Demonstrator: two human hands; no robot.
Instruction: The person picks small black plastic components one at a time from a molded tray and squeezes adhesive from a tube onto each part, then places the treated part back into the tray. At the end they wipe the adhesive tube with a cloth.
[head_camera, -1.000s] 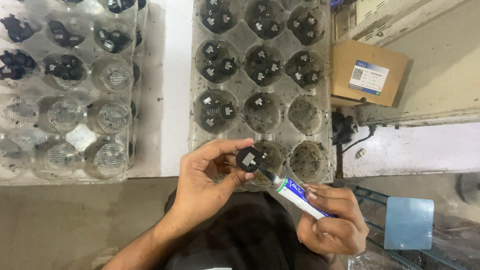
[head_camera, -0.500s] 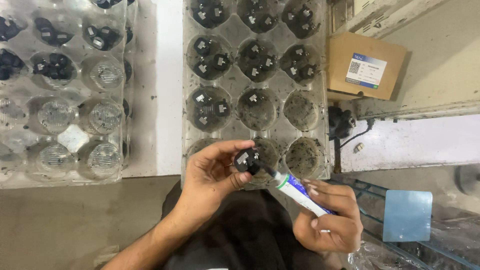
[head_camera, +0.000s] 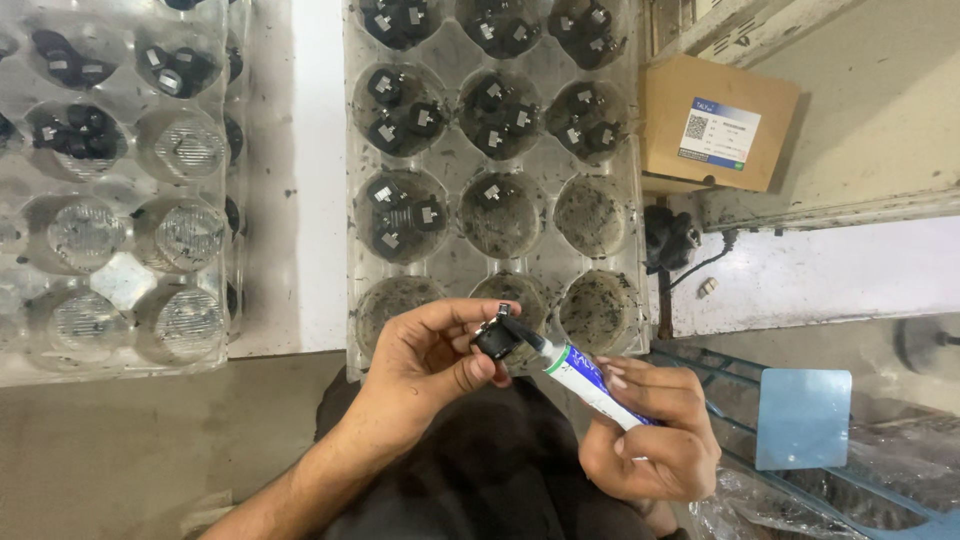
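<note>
My left hand (head_camera: 430, 360) pinches a small black part (head_camera: 496, 338) between thumb and fingers, just in front of the near edge of a clear plastic cell tray (head_camera: 455, 265). My right hand (head_camera: 655, 430) grips a white, green and blue tube (head_camera: 585, 378) and its dark nozzle touches the black part. Cells at the far end of that tray hold several small black parts (head_camera: 400, 215) with silver tabs; the near cells look bare.
A second clear cell tray (head_camera: 120, 290) lies to the left, with black parts in its far cells. A brown cardboard box (head_camera: 715, 120) with a label sits at the right, a black clump (head_camera: 668, 238) below it. A pale blue square (head_camera: 803, 418) stands at the lower right.
Both hands stay together on the part and tube. The view has shifted so the trays sit higher and further left. The tube nozzle stays against the part.
</note>
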